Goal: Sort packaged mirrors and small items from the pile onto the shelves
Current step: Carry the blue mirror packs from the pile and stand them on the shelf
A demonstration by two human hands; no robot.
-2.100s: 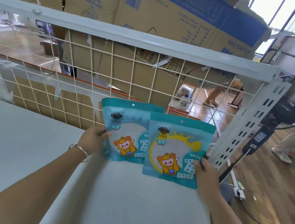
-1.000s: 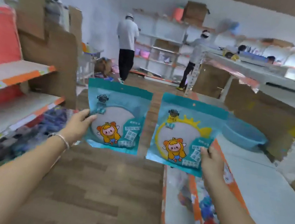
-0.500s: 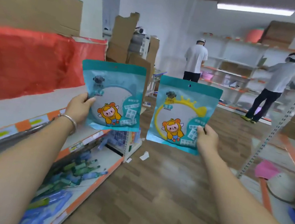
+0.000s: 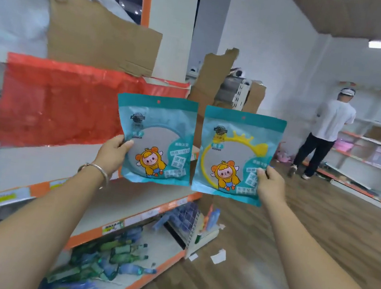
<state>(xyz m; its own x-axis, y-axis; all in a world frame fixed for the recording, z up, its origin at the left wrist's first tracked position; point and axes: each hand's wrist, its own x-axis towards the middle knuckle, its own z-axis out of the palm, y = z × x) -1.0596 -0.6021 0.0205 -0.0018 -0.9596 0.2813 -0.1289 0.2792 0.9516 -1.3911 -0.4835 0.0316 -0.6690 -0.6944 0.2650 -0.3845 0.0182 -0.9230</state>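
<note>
I count one blue-rimmed mirror pack (image 4: 158,140) and one yellow-rimmed mirror pack (image 4: 238,155), two in all; two hands, the left hand (image 4: 111,154) and the right hand (image 4: 271,185), one pack pinched in each; one bracelet (image 4: 96,168); one red sheet (image 4: 58,99); one person (image 4: 325,132); two paper scraps (image 4: 218,256).

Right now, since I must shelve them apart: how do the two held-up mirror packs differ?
The left pack shows a teal-blue mirror rim; the right pack shows a yellow rim with crown-like spikes. The left hand pinches the left pack at its left edge; the right hand pinches the right pack at its right edge. Both are teal pouches with a yellow-clad cartoon figure.
</note>
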